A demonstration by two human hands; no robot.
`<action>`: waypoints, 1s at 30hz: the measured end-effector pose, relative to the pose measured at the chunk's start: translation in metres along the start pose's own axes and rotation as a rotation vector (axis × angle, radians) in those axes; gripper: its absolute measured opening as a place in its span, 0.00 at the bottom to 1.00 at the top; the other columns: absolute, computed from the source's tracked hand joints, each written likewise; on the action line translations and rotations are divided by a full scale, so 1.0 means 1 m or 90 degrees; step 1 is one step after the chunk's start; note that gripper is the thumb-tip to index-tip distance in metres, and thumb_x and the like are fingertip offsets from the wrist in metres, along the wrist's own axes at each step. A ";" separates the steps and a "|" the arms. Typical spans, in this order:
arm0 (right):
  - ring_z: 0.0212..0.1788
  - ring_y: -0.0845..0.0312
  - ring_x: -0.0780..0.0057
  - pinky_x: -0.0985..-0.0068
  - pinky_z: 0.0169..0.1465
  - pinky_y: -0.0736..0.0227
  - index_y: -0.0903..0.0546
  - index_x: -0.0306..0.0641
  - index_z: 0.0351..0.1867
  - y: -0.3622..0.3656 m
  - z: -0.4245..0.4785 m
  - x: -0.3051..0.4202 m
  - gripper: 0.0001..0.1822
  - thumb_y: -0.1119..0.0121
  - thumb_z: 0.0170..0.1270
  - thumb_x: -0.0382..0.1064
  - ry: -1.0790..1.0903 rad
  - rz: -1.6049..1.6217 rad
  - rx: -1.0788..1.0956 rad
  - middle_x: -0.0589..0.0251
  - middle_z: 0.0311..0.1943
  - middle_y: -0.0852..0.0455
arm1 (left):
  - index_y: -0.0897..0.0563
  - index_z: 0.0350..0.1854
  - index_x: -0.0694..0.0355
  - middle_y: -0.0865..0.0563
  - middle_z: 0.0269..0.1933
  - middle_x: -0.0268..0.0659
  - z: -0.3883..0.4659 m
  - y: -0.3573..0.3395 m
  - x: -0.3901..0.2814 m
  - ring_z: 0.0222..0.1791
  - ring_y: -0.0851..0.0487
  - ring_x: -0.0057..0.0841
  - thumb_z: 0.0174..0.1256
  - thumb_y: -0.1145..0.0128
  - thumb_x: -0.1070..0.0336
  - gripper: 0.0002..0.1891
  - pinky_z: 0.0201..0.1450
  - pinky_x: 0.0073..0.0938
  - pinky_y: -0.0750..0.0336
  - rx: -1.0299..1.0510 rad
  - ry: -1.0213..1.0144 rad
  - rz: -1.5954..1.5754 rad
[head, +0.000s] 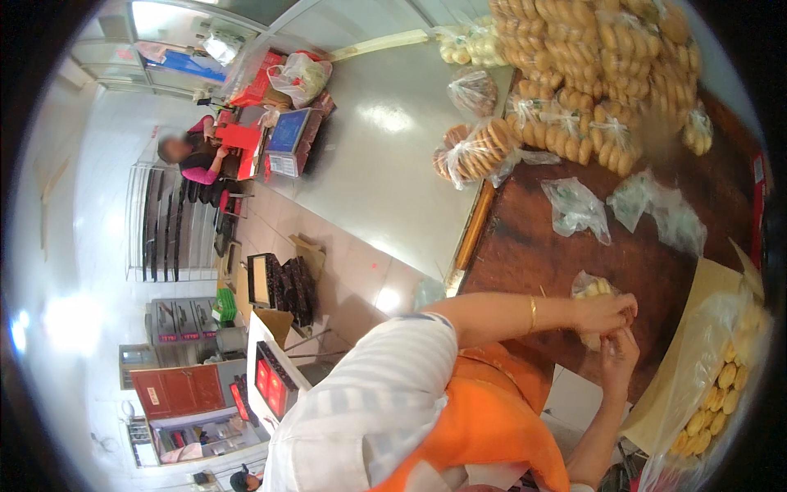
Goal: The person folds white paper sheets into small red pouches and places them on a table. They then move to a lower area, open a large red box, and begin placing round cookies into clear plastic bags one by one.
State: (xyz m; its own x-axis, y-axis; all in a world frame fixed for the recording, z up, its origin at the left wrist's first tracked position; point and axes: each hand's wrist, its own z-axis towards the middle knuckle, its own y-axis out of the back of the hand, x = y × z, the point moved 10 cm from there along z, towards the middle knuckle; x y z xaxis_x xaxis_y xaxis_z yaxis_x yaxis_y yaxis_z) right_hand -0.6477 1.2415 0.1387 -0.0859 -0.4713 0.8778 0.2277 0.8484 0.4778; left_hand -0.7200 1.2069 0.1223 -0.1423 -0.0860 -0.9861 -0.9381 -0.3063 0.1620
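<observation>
My left hand (605, 312), below a gold bracelet (533, 312), reaches in over the brown tabletop (522, 246). It grips a small clear plastic bag of pale oval pastries (591, 286) near the bag's gathered end. My right hand (620, 357) comes from the lower right, and its fingertips meet those of my left hand at the bag. My hands cover part of the bag, so the closure cannot be seen. Beyond my hands lie two crumpled clear plastic bags (575, 208) (661, 209). To their right, a plastic-lined cardboard box (667, 344) holds golden oval cakes (716, 412).
Bagged brown oval buns (572, 55) are piled high at the far right. A bag of flat round biscuits (476, 150) sits at the edge of a grey table (387, 166). A touchscreen terminal (289, 132) stands there too. Farther left, another person (197, 154) handles red boxes.
</observation>
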 end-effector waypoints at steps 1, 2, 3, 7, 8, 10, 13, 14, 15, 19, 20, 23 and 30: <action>0.36 0.23 0.59 0.71 0.41 0.28 0.24 0.35 0.36 -0.003 0.004 0.021 0.05 0.42 0.58 0.27 0.089 -0.150 -0.003 0.61 0.30 0.22 | 0.19 0.39 0.64 0.18 0.41 0.48 0.009 -0.007 0.022 0.45 0.20 0.45 0.66 0.48 0.60 0.12 0.47 0.40 0.26 0.023 0.001 -0.016; 0.35 0.24 0.57 0.70 0.40 0.29 0.25 0.35 0.35 -0.001 0.010 0.031 0.06 0.42 0.56 0.27 0.122 -0.195 -0.022 0.59 0.30 0.23 | 0.19 0.40 0.63 0.16 0.41 0.46 0.017 -0.021 0.058 0.45 0.19 0.43 0.67 0.49 0.59 0.12 0.48 0.39 0.26 0.057 -0.068 0.046; 0.35 0.26 0.55 0.69 0.39 0.29 0.26 0.36 0.34 0.001 0.015 0.040 0.07 0.42 0.54 0.26 0.155 -0.238 -0.047 0.56 0.30 0.23 | 0.18 0.40 0.62 0.16 0.41 0.44 0.021 -0.024 0.068 0.45 0.18 0.42 0.68 0.50 0.58 0.13 0.49 0.38 0.26 0.082 -0.069 0.064; 0.32 0.28 0.54 0.65 0.36 0.30 0.27 0.36 0.32 0.016 0.016 0.006 0.08 0.39 0.52 0.27 0.076 -0.252 -0.129 0.55 0.28 0.25 | 0.17 0.39 0.62 0.15 0.41 0.43 0.029 -0.018 0.065 0.44 0.18 0.41 0.69 0.50 0.56 0.15 0.49 0.38 0.26 0.145 0.070 -0.004; 0.32 0.28 0.55 0.65 0.35 0.30 0.26 0.37 0.32 0.017 0.012 0.002 0.08 0.39 0.52 0.28 0.071 -0.306 -0.136 0.55 0.29 0.24 | 0.16 0.38 0.61 0.15 0.41 0.44 0.030 -0.019 0.063 0.44 0.18 0.42 0.68 0.50 0.56 0.14 0.49 0.38 0.26 0.152 0.074 -0.030; 0.32 0.27 0.55 0.65 0.35 0.30 0.26 0.37 0.31 0.019 0.013 0.013 0.08 0.38 0.52 0.29 0.064 -0.409 -0.144 0.56 0.30 0.24 | 0.16 0.37 0.60 0.15 0.40 0.44 0.028 -0.015 0.053 0.44 0.18 0.43 0.66 0.48 0.58 0.13 0.49 0.38 0.26 0.150 0.058 -0.022; 0.32 0.25 0.55 0.63 0.34 0.29 0.25 0.38 0.31 0.013 0.006 -0.002 0.08 0.37 0.52 0.31 0.038 -0.475 -0.065 0.56 0.29 0.23 | 0.16 0.33 0.58 0.15 0.37 0.42 0.024 -0.004 0.020 0.41 0.18 0.41 0.62 0.44 0.59 0.10 0.44 0.41 0.27 0.129 -0.077 0.124; 0.31 0.25 0.55 0.62 0.34 0.29 0.25 0.38 0.30 0.013 0.002 -0.009 0.07 0.37 0.53 0.31 0.035 -0.462 -0.066 0.55 0.28 0.23 | 0.16 0.31 0.58 0.15 0.34 0.40 0.021 0.000 0.006 0.38 0.18 0.40 0.61 0.43 0.59 0.09 0.40 0.42 0.27 0.115 -0.162 0.206; 0.31 0.25 0.55 0.62 0.33 0.29 0.25 0.38 0.30 0.010 -0.002 -0.016 0.07 0.37 0.55 0.32 0.033 -0.450 -0.067 0.55 0.27 0.22 | 0.17 0.29 0.57 0.16 0.32 0.39 0.018 0.001 -0.006 0.36 0.18 0.39 0.59 0.42 0.59 0.08 0.37 0.43 0.27 0.100 -0.248 0.288; 0.29 0.24 0.53 0.61 0.33 0.29 0.24 0.37 0.31 0.004 -0.022 -0.036 0.07 0.42 0.64 0.37 -0.021 -0.438 -0.055 0.54 0.25 0.23 | 0.18 0.25 0.56 0.17 0.30 0.37 0.016 0.007 0.002 0.36 0.19 0.40 0.52 0.40 0.60 0.06 0.37 0.43 0.28 0.061 -0.336 0.384; 0.29 0.25 0.53 0.61 0.33 0.29 0.24 0.36 0.31 0.003 -0.033 -0.049 0.09 0.45 0.67 0.39 -0.070 -0.421 -0.045 0.53 0.25 0.23 | 0.18 0.26 0.55 0.17 0.30 0.38 0.018 0.021 0.022 0.37 0.18 0.40 0.52 0.40 0.60 0.06 0.40 0.42 0.28 0.046 -0.313 0.415; 0.30 0.25 0.53 0.63 0.36 0.29 0.25 0.32 0.30 -0.007 -0.076 -0.094 0.17 0.53 0.74 0.44 -0.194 -0.306 -0.036 0.51 0.26 0.24 | 0.18 0.26 0.56 0.17 0.29 0.39 0.014 0.035 0.071 0.37 0.19 0.42 0.55 0.40 0.60 0.07 0.43 0.43 0.28 0.065 -0.188 0.497; 0.38 0.28 0.64 0.70 0.44 0.33 0.25 0.30 0.32 -0.005 -0.080 -0.076 0.26 0.61 0.78 0.53 -0.136 -0.129 -0.218 0.59 0.38 0.21 | 0.20 0.31 0.64 0.17 0.28 0.41 0.013 0.037 0.076 0.36 0.15 0.39 0.69 0.47 0.58 0.14 0.39 0.36 0.24 -0.098 0.049 0.032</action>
State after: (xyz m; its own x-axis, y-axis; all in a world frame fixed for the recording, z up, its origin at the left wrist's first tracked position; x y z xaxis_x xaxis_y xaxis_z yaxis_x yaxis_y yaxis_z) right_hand -0.5652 1.2537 0.0669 -0.3514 -0.5287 0.7726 0.4909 0.5987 0.6329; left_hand -0.7699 1.2009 0.0525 -0.1574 -0.1745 -0.9720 -0.8700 -0.4412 0.2201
